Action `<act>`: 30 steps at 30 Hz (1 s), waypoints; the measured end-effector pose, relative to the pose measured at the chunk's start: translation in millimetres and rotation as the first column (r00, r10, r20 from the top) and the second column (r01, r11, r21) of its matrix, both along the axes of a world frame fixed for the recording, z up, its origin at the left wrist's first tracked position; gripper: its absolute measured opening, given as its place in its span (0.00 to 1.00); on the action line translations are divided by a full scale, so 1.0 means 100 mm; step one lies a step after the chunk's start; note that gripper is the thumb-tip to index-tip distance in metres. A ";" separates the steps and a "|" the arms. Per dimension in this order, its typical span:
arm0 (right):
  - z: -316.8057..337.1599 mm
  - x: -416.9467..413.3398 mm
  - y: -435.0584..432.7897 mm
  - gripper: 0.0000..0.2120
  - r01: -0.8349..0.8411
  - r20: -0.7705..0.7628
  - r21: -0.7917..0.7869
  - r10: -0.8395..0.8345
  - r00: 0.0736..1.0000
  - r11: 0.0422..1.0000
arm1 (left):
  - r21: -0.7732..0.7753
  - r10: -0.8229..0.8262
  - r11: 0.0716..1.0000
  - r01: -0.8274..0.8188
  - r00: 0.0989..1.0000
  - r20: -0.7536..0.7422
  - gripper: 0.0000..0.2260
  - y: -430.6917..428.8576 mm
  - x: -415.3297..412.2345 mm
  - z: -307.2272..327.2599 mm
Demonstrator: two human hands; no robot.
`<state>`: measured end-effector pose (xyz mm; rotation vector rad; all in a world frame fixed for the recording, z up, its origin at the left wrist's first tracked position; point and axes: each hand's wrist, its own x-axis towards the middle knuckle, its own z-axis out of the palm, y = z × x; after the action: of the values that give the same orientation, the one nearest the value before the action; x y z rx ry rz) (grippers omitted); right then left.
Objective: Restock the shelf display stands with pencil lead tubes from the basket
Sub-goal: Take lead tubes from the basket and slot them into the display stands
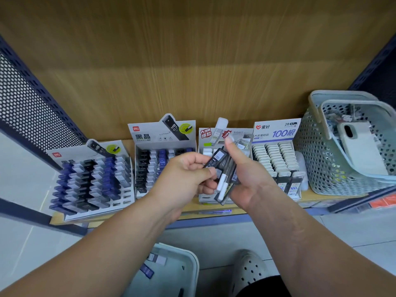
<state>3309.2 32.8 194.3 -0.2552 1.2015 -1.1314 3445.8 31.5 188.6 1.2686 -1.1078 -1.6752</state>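
My right hand [250, 181] grips a bundle of tubes [228, 179] above the shelf [310, 197]; my left hand [186, 176] pinches one dark tube [215, 158] from it. The stands [162, 133] look mostly full. The floor basket [188, 266] holds more, so I judge restocking partway.

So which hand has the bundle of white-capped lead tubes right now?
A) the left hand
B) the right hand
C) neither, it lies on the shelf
B: the right hand grips the bundle of tubes above the shelf, while the left hand pinches a single black tube.
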 end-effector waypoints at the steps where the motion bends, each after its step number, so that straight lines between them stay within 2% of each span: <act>1: 0.00 -0.02 0.00 0.16 0.006 0.004 -0.005 -0.006 1.000 1.000 | 0.015 0.006 1.000 -0.006 1.000 -0.022 0.06 0.00 -0.01 -0.01; 8: -0.07 -0.06 -0.04 0.06 0.001 -0.076 -0.004 -0.001 0.997 1.000 | 0.082 -0.117 0.989 0.122 0.991 -0.057 0.07 -0.09 0.04 -0.02; 14: -0.06 -0.03 -0.06 0.07 0.008 -0.112 -0.007 -0.008 0.994 1.000 | 0.109 -0.103 0.988 0.113 0.990 -0.096 0.03 -0.14 0.10 -0.02; 20: -0.10 0.03 -0.08 0.16 0.020 -0.171 0.018 -0.017 0.985 1.000 | 0.000 -0.046 0.999 0.046 0.995 0.094 0.04 -0.19 0.24 -0.07; 24: -0.09 0.07 -0.08 0.14 0.020 -0.173 0.027 -0.015 0.985 0.999 | 0.006 0.062 0.998 -0.062 0.994 0.089 0.14 -0.28 0.44 -0.21; 27: -0.09 0.07 -0.06 0.12 0.003 -0.184 0.045 0.006 0.983 0.999 | -0.051 0.101 0.994 -0.092 0.970 0.221 0.10 -0.33 0.57 -0.34; 30: -0.11 0.04 -0.04 0.11 0.010 -0.194 0.046 -0.001 0.981 0.999 | -0.165 0.098 0.986 -0.033 0.907 0.409 0.04 -0.37 0.64 -0.47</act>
<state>3313.4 28.3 183.3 -0.3329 1.3999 -1.1008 3509.4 -5.7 142.1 1.5864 -1.3969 -1.2678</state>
